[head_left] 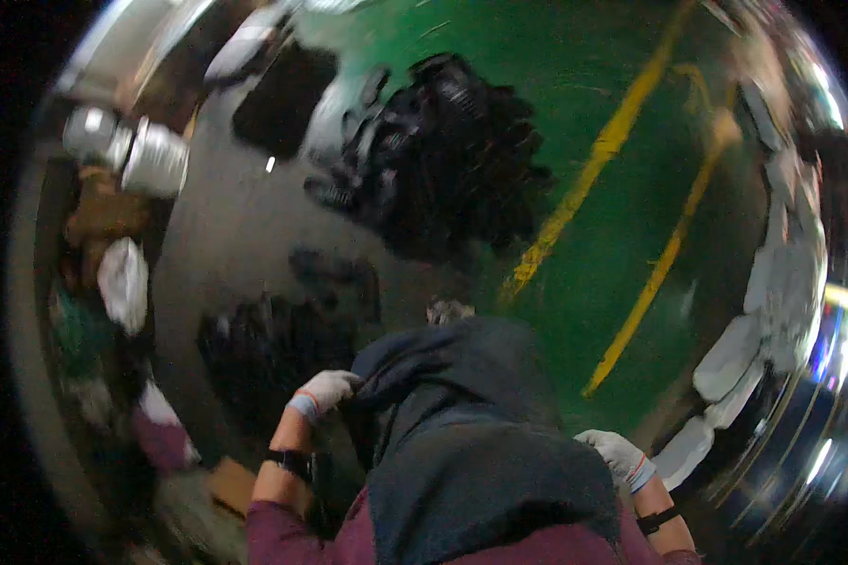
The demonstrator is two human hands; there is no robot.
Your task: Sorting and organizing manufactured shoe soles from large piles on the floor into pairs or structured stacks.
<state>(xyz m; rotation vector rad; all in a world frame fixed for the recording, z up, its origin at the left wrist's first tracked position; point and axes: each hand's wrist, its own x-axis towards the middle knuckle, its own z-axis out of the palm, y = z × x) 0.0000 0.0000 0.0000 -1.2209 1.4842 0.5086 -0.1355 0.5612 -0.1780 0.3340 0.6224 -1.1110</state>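
A dark apron [481,452] hangs over my front, above maroon sleeves. My left hand [325,393], in a white knit glove, is at the apron's left edge, its fingers closed on the cloth. On the other side my right hand [617,457], gloved the same way, rests bent against the apron's right edge; its fingertips are blurred and partly hidden by the cloth. Ahead of me on the floor lies a large heap of black parts [443,155], too blurred to name. A second pile of dark pieces [273,348] lies beyond my left hand.
Yellow lines [622,122] cross the green floor [631,226]. White bags [730,358] line the right side. White buckets [155,160], a white sack [122,282] and cartons stand along the left. A black flat object [287,99] lies at the far left.
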